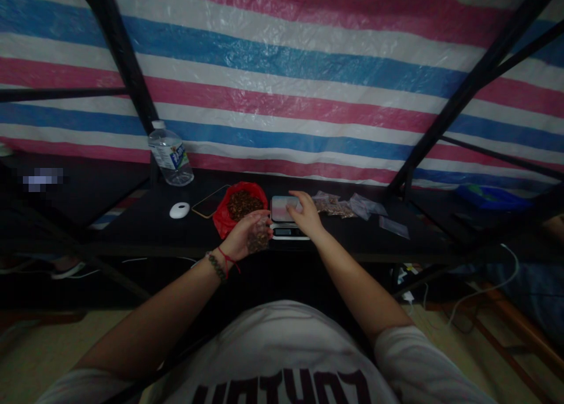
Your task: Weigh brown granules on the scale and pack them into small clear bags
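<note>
My left hand (244, 236) is closed on a small clear plastic bag (258, 239) with brown bits in its bottom, in front of the scale's left edge. My right hand (308, 215) reaches over the right side of a small digital scale (279, 209), thumb and fingers apart; whether it touches the scale I cannot tell. Beside my left hand lies an opened red plastic bag (220, 216), heaped with brown dried pieces (242, 205). Several filled clear bags (339, 206) lie right of the scale, with flat clear bags (394, 227) farther right.
A clear bottle (171, 157) stands at the back left of the black desk (145, 228). A white mouse (180, 210) and a phone (209, 202) lie left of the red bag. Black frame posts (132, 75) rise on both sides before a striped plastic sheet (282, 87).
</note>
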The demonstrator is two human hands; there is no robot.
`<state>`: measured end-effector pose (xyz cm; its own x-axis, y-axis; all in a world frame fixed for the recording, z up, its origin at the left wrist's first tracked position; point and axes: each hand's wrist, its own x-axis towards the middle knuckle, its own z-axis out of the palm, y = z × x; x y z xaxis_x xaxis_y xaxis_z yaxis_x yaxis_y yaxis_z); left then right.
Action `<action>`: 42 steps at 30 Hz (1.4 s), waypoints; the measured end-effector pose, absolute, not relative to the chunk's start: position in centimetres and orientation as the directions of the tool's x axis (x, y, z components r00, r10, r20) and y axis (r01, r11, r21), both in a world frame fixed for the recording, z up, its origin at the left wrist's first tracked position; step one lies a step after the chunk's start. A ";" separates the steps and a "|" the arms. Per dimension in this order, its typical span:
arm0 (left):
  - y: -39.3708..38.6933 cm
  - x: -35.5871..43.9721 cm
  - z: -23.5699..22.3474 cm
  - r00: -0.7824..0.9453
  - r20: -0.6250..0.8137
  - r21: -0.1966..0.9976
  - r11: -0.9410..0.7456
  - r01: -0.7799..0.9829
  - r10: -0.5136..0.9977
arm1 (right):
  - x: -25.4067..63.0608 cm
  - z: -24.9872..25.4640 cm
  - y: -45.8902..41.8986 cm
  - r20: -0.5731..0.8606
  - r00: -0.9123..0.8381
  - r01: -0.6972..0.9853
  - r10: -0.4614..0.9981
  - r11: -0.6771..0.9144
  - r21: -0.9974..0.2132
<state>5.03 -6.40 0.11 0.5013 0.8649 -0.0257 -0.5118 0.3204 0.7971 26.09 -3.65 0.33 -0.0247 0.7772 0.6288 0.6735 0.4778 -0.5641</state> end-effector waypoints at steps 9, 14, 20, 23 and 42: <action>-7.0 4.7 -1.0 0.760 -0.065 0.913 0.346 -0.216 0.647 | 23.4 3.0 -8.5 0.316 -0.677 0.449 0.665 0.713 -0.539; -7.0 4.4 -1.4 0.820 -0.079 0.923 0.352 -0.154 0.567 | 23.8 3.4 -8.8 0.289 -0.667 0.491 0.686 0.698 -0.522; -6.8 4.3 -1.2 0.812 -0.094 0.858 0.461 -0.228 0.576 | 23.4 3.9 -8.6 0.352 -0.579 0.491 0.735 0.660 -0.569; -6.3 3.9 -0.9 0.789 -0.042 0.826 0.465 -0.318 0.614 | 23.2 4.8 -7.7 0.382 -0.512 0.513 0.770 0.630 -0.583; -6.5 3.5 -0.4 0.980 -0.071 0.964 0.265 0.019 0.187 | 13.7 2.6 5.2 -0.064 -0.712 0.698 0.699 0.695 -0.170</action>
<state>3.45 -6.54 -0.43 0.9797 0.1874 -0.0711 0.0192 0.2654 0.9640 13.68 5.17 2.59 -0.7120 0.6993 -0.0641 0.6983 0.6953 -0.1702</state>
